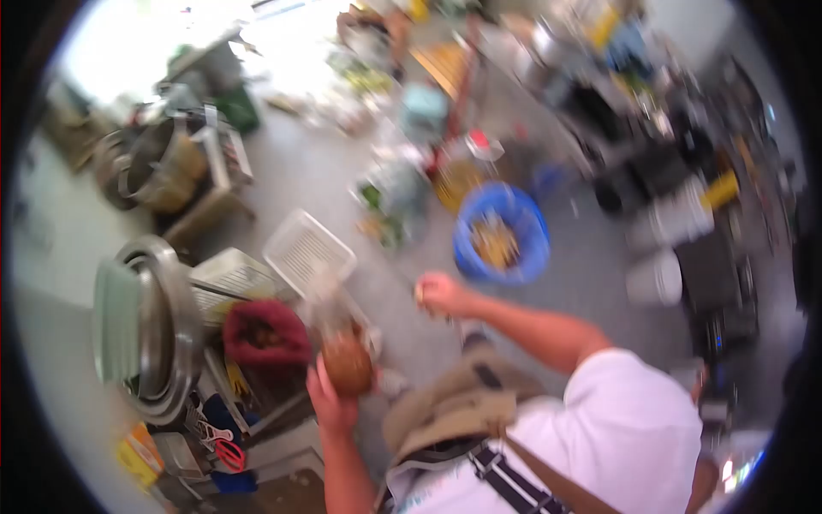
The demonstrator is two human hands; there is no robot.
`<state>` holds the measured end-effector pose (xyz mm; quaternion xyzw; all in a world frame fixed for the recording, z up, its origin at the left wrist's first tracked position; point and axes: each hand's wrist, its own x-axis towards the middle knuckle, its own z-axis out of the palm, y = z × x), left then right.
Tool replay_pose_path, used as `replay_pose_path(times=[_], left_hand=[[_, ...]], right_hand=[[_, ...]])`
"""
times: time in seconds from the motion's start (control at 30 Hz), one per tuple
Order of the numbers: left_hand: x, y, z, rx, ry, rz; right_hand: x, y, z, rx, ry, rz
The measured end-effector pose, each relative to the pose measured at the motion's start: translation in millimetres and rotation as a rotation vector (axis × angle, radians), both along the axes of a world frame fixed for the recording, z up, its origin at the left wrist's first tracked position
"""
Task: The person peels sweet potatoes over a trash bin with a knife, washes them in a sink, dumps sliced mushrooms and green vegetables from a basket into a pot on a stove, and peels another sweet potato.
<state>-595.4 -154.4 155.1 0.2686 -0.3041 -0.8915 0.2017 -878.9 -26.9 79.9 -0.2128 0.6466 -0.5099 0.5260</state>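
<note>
My left hand [332, 396] is wrapped around a clear plastic bag of something brown [347, 367]; the bag's loose, see-through top stands up above the filled part. My right hand [441, 294] is held out in front of my body with its fingers closed. A small pale spot shows at its fingertips, too blurred to name. Just beyond that hand, a blue-lined bin [537, 224] on the floor holds yellowish-brown scraps. Left of the bag is a dark red sack [272, 319] with brown things inside.
A white plastic basket [310, 250] lies on the floor ahead. Large metal bowls [175, 330] and red-handled scissors [229, 454] are at left. Bags of greens [390, 201] and a large yellowish container [458, 182] stand farther off. A white bucket [655, 278] is at right. Motion blurs the view.
</note>
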Motion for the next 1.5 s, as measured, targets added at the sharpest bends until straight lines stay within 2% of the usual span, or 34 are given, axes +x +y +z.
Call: replay_pose_path(times=[0.03, 0.1, 0.2, 0.27, 0.37, 0.43, 0.47, 0.63, 0.77, 1.07, 1.2, 1.3, 1.4, 1.5], left_hand=[[-33, 0, 8, -0.043, 0.007, -0.131], [-105, 17, -21, 0.2, 0.034, -0.232], [-219, 67, -20, 0.196, -0.091, -0.329], [-294, 100, -43, 0.236, -0.159, -0.433], [-385, 143, -118, 0.342, -0.288, -0.534], [-440, 176, -151, 0.405, -0.29, -0.543], [-477, 191, -169, 0.43, -0.252, -0.554], [-568, 242, -235, 0.301, -0.523, -0.613], [-592, 257, -268, 0.268, -0.737, -0.584], [-584, 261, -334, 0.492, -0.741, -0.568], [-576, 249, -330, 0.567, -0.717, -0.678], [-573, 251, -323, 0.491, -0.78, -0.508], [-582, 259, -305, 0.333, -0.768, -0.244], [-586, 249, -298, 0.36, -0.87, -0.39]], right_hand=[[-17, 35, 7, -0.036, -0.08, -0.086], [-41, 93, 24, 0.013, -0.228, -0.41], [-96, 171, -8, 0.116, -0.186, -0.578], [-134, 211, -45, 0.131, -0.088, -0.635], [-169, 255, -104, 0.122, 0.16, -0.581], [-217, 278, -103, 0.078, 0.318, -0.551], [-234, 287, -100, 0.141, 0.274, -0.509], [-288, 310, -125, 0.189, 0.412, -0.358], [-300, 315, -158, 0.235, 0.457, -0.265], [-299, 317, -194, 0.365, 0.625, -0.156], [-296, 309, -202, 0.362, 0.665, -0.106], [-294, 302, -205, 0.368, 0.648, -0.15], [-285, 295, -209, 0.378, 0.647, -0.194], [-286, 289, -209, 0.403, 0.655, -0.193]])
